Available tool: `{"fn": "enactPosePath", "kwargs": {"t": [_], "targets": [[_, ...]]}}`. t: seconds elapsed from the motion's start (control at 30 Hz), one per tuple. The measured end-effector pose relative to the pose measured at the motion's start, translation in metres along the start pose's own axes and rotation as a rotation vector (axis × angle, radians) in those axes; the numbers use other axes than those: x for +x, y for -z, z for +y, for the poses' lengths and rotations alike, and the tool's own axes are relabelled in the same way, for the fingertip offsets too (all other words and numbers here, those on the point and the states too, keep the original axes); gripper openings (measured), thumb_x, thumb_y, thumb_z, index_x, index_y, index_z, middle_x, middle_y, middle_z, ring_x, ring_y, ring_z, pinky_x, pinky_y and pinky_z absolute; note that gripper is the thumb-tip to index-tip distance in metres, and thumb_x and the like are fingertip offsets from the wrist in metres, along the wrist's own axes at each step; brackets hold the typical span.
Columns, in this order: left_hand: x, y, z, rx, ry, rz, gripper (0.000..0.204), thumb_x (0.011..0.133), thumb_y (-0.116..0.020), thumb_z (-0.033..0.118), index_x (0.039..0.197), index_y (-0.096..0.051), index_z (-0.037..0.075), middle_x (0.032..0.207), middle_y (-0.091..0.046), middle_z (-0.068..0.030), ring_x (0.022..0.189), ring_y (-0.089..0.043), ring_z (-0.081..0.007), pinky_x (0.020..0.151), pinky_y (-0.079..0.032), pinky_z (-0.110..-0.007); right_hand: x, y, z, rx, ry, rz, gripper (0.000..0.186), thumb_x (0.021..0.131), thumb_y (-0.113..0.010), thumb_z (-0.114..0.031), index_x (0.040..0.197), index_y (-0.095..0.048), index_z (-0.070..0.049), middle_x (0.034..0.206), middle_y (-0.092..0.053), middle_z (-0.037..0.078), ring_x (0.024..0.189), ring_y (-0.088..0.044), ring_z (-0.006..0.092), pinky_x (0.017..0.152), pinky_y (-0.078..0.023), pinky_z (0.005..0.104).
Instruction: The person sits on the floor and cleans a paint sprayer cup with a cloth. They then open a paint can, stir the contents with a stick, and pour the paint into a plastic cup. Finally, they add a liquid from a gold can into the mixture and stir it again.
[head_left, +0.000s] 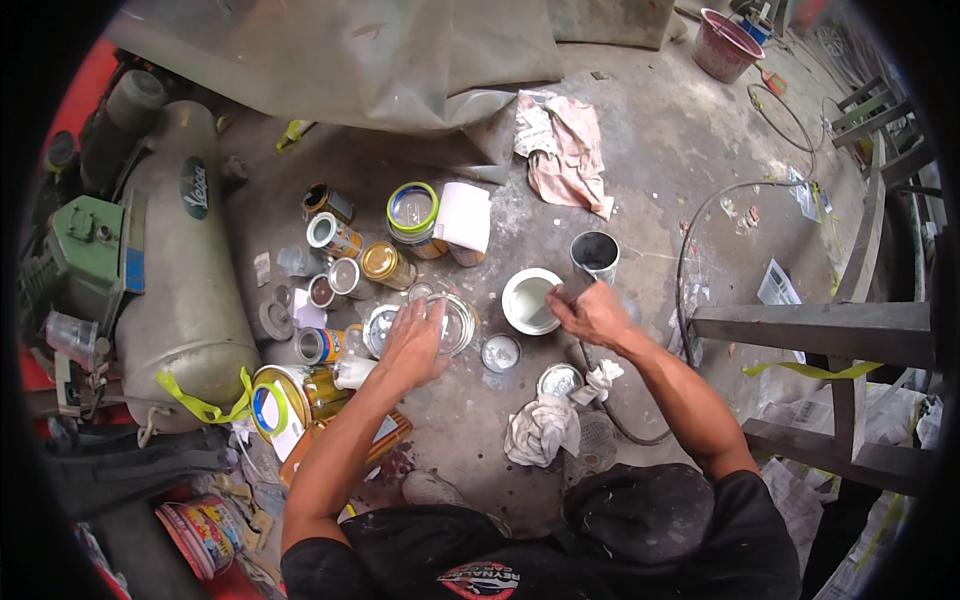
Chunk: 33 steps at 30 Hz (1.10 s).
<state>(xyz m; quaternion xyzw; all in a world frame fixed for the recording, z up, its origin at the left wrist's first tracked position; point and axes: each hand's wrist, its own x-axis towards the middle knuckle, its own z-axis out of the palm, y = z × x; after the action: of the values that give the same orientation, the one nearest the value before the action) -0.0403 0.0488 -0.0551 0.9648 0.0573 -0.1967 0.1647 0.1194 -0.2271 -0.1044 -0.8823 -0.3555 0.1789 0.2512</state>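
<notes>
My left hand (413, 345) reaches over a group of paint cans, fingers stretched forward and apart. Beneath or beside it lie an open tin (381, 328) with a silvery inside and a round, clear-looking container (458, 327); contact is unclear. My right hand (597, 318) is closed at the right rim of a white cup (524, 292) with pale liquid inside. A dark, flat piece shows at its fingertips, too hidden to name. Just beyond stands a dark grey open can (595, 252). A small tin (500, 353) with silvery grey contents sits between my hands.
A grey tank (190, 270) lies at left. Yellow-rimmed can (413, 210), gold-lidded can (388, 264) and crumpled white cloth (541, 431) stand around. A pink rag (567, 160), hose (683, 270), dark metal stand (812, 333) and maroon bucket (727, 46) lie farther off.
</notes>
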Motion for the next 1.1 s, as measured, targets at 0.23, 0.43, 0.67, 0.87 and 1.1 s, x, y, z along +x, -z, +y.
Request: {"fn": "enactPosePath", "kwargs": {"t": [0.23,0.43,0.67,0.87,1.1], "targets": [[0.008,-0.001,0.005,0.063,-0.075,-0.052,0.097,0.076,-0.077,0.012,0.157,-0.025,0.007,0.148,-0.03,-0.045,0.143,-0.028,-0.0557,0.12,-0.026,-0.054,0.003,0.0,-0.006,0.108,0.265,0.174,0.023,0.091,-0.065,-0.024,0.097,-0.073,-0.004,0.076,-0.066,0.022,0.073,-0.065,0.0408,0.063,-0.051,0.0488],[0.014,-0.013,0.001,0.134,-0.026,-0.123,0.102,0.077,-0.081,0.017,0.16,-0.022,0.026,0.152,-0.019,-0.0459,0.136,-0.028,-0.0656,0.115,-0.035,-0.054,0.006,0.027,-0.029,0.104,0.199,0.208,0.018,0.091,-0.066,-0.02,0.097,-0.074,-0.005,0.09,-0.07,0.02,0.077,-0.067,0.0394,0.068,-0.052,0.0449],[0.018,0.001,0.014,0.014,0.049,-0.082,0.097,0.08,-0.08,0.024,0.158,-0.023,0.009,0.139,-0.036,-0.05,0.135,-0.034,-0.0622,0.115,-0.032,-0.059,-0.001,-0.003,-0.001,0.146,0.033,0.133,0.023,0.091,-0.068,-0.025,0.092,-0.076,-0.003,0.079,-0.068,0.022,0.071,-0.066,0.0407,0.062,-0.052,0.0438],[0.028,-0.02,-0.001,0.084,-0.02,-0.05,0.111,0.072,-0.087,0.039,0.158,-0.023,0.011,0.138,-0.032,-0.0534,0.13,-0.039,-0.0642,0.112,-0.038,-0.055,-0.002,0.008,-0.027,0.24,0.007,0.124,0.022,0.091,-0.067,-0.025,0.097,-0.078,-0.006,0.082,-0.07,0.02,0.074,-0.068,0.039,0.065,-0.053,0.0437],[0.026,-0.015,0.009,0.086,0.055,0.055,0.115,0.065,-0.092,0.035,0.157,-0.026,0.013,0.147,-0.033,-0.0425,0.133,-0.039,-0.0596,0.11,-0.041,-0.055,0.004,0.016,-0.028,0.283,-0.049,0.08,0.023,0.092,-0.066,-0.025,0.099,-0.075,-0.005,0.089,-0.07,0.02,0.082,-0.068,0.0381,0.07,-0.052,0.0439]]}}
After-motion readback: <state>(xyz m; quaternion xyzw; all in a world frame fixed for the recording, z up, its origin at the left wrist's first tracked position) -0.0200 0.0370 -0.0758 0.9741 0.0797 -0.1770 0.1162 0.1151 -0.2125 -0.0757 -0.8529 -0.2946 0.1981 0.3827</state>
